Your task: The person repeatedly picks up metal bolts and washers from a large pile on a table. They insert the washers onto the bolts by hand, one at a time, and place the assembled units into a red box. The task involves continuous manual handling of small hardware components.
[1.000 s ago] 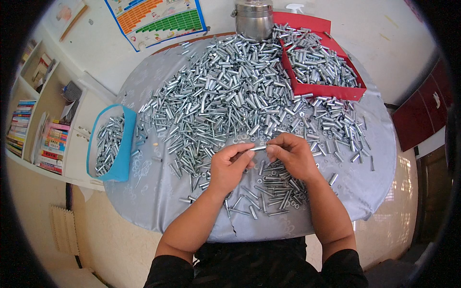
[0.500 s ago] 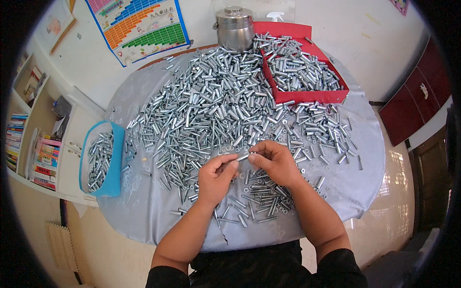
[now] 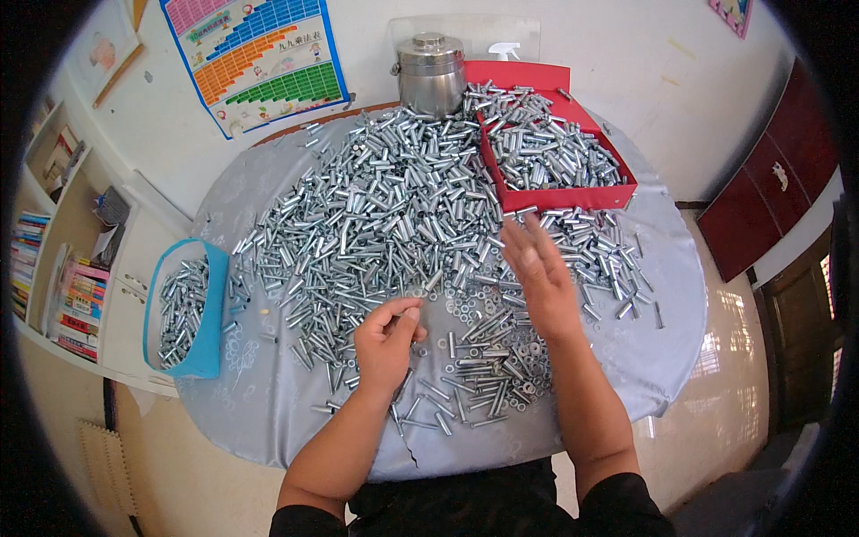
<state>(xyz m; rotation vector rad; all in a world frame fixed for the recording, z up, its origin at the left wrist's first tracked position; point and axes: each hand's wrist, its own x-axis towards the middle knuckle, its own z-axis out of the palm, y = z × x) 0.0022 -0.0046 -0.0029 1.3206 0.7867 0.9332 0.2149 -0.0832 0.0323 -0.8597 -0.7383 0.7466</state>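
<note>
The right hand (image 3: 549, 291) stretched its fingers open beside loose metal fasteners (image 3: 586, 237); the left hand (image 3: 383, 347) curled its own, any pinched piece indiscernible.

My metal bolts (image 3: 490, 387) looked shiny, the cloth tablecloth (image 3: 259, 412) satiny, the pot (image 3: 432, 88) smooth metal and the floor (image 3: 725, 385) glossy.

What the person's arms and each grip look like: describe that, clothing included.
The left sleeve and right sleeve are black and short, ending around the elbows. Both forearms are bare. The left grip and right grip are ordinary ungloved hands; no watch or bracelet shows.
</note>
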